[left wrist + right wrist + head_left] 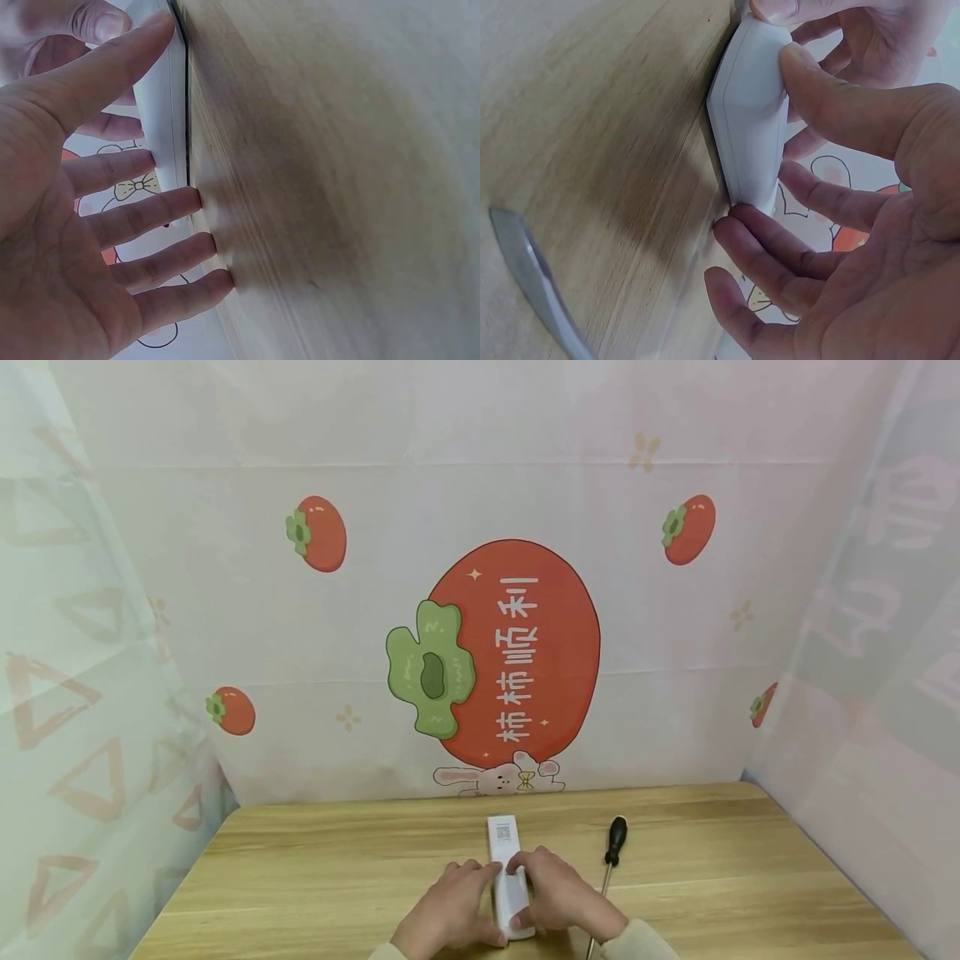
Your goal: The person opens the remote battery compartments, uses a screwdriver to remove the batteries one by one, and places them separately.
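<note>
A long white plastic case [513, 893] with a seam along its side and a small printed label at its far end lies lengthwise on the wooden table. My left hand [453, 906] is against its left side, fingers fairly straight, with the thumb [142, 45] at the near end and the lower fingertips down by the tabletop. From the right, my right hand [558, 889] holds the case with bent fingers [765, 255], its thumb [832, 97] pressed near the closer end. The underside is hidden.
To the right of the hands lies a screwdriver [617, 839] with a black handle, its metal shaft [536, 281] pointing toward the near edge. Behind the wooden table [322, 860] hangs a white cloth backdrop [360, 610] printed with persimmons; cloth also hangs at both sides.
</note>
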Tool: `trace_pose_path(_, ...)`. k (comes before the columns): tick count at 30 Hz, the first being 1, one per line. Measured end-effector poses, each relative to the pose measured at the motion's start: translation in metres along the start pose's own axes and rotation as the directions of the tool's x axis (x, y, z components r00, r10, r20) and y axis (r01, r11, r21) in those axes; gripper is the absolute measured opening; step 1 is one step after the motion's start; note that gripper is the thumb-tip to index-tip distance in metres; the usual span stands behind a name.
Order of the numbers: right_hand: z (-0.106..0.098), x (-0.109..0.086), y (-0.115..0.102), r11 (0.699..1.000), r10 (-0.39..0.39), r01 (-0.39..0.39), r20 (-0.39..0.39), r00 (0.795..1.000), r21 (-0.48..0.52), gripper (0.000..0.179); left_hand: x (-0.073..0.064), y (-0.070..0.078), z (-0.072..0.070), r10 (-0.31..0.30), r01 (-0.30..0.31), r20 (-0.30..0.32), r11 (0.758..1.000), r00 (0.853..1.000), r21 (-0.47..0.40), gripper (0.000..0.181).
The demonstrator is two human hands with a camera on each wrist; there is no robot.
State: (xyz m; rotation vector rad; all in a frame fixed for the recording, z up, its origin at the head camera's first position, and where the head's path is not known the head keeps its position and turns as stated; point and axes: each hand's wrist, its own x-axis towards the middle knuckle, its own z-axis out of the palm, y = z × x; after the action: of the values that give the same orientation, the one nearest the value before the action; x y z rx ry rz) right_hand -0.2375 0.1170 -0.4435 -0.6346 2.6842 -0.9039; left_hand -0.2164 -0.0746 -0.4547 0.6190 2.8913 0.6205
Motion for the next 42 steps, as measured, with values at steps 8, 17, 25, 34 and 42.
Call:
trace_pose_path(8, 0.001, 0.001, -0.001, 1.000, 0.019, -0.019, 0.009, 1.000, -0.006, 0.051, 0.002, 0.001, 0.000, -0.019, 0.020, 0.020, 1.000, 1.000, -0.012, 0.082)
trace_pose_path(17, 0.002, 0.001, -0.005, 0.999, 0.035, -0.035, 0.004, 0.999, -0.023, 0.053, 0.004, -0.001, 0.000, -0.024, 0.024, 0.030, 1.000, 0.999, -0.007, 0.082)
trace_pose_path(25, 0.004, -0.002, -0.005, 0.999, 0.022, -0.023, -0.035, 0.999, -0.034, 0.058, 0.004, 0.000, 0.000, -0.016, 0.016, 0.022, 1.000, 1.000, 0.005, 0.083)
trace_pose_path(34, 0.003, -0.009, -0.009, 0.993, 0.004, -0.014, -0.090, 0.996, -0.114, 0.062, 0.004, 0.000, -0.001, -0.034, 0.034, 0.045, 0.999, 0.998, -0.006, 0.083)
trace_pose_path(42, 0.001, -0.013, -0.014, 0.997, -0.016, 0.005, -0.152, 0.988, -0.074, 0.041, 0.005, 0.000, -0.001, -0.018, 0.017, 0.036, 1.000, 0.999, 0.009, 0.082)
